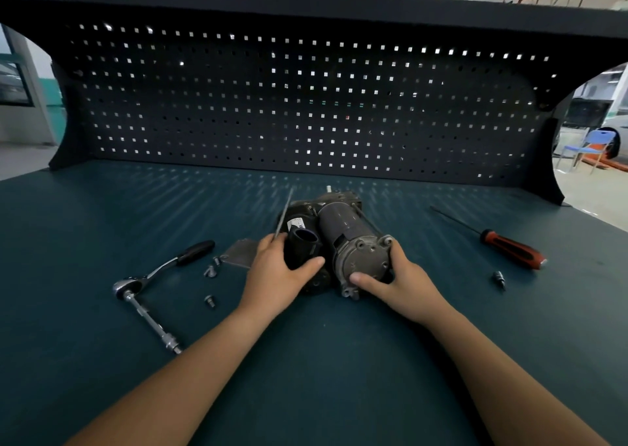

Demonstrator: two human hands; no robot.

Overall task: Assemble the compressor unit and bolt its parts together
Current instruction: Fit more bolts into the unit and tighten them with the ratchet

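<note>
Now the compressor (339, 228) lies clasped between both hands (275, 272) (404, 286).

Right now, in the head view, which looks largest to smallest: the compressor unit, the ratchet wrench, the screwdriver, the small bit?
1. compressor unit
2. ratchet wrench and screwdriver: similar length, so I do not rank them
3. small bit, clearly smallest

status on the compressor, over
Left hand grips compressor and a thin rod. Right hand grips its end cap. Ratchet, bolts left, screwdriver right, all clear of it.
</note>
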